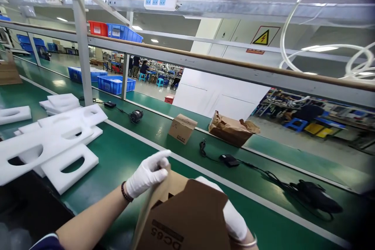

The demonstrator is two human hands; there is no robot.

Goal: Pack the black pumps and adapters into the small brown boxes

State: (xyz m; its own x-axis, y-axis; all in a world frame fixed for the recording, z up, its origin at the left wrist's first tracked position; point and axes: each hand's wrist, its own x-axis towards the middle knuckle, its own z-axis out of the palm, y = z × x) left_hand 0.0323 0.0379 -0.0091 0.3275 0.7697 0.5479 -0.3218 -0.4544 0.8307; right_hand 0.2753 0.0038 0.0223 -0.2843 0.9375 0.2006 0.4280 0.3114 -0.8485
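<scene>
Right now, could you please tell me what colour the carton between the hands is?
The cardboard carton is brown, seen best in the head view.

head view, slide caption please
Gloved left hand and right hand handle a DC65 carton near white foam pieces on a green worktop.

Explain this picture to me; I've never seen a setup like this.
There is no robot here: these are a person's own hands in white gloves, seen by a camera worn on the head, looking forward and down. The left hand holds an upper edge of an open cardboard box; the right hand is at its other side, partly hidden by a flap. On the green surface, white foam-like pieces lie to the left. Further back are a smaller box, a paper-filled box and a black power adapter with cables.
</scene>
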